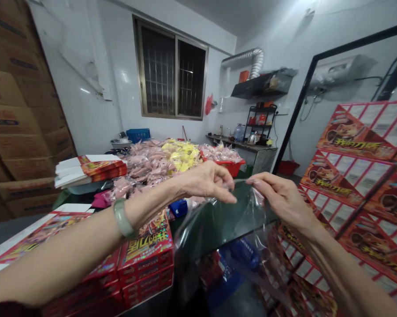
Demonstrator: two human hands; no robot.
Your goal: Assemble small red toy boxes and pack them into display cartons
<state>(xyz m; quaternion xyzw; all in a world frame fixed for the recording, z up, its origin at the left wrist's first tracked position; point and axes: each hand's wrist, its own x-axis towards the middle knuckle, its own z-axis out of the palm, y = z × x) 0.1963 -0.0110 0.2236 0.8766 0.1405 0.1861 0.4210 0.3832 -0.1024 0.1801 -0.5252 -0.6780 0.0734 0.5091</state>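
My left hand (208, 182) and my right hand (284, 198) are raised side by side in front of me. Each pinches the top edge of a clear plastic bag (218, 224) between thumb and fingers. The bag hangs down from both hands, its mouth pulled a little apart, and its lower end is hard to make out against the things below. A pale green bangle (122, 219) circles my left wrist. Red printed boxes (148, 259) are stacked below my left forearm, and more (360, 176) stand to the right of my right hand.
Behind my hands lies a heap of pink packets (148, 163) with yellow packets (181, 154) and a red basket (233, 166). Cardboard cartons (16, 119) are stacked along the left wall. A small blue box (178, 208) stands near the bag.
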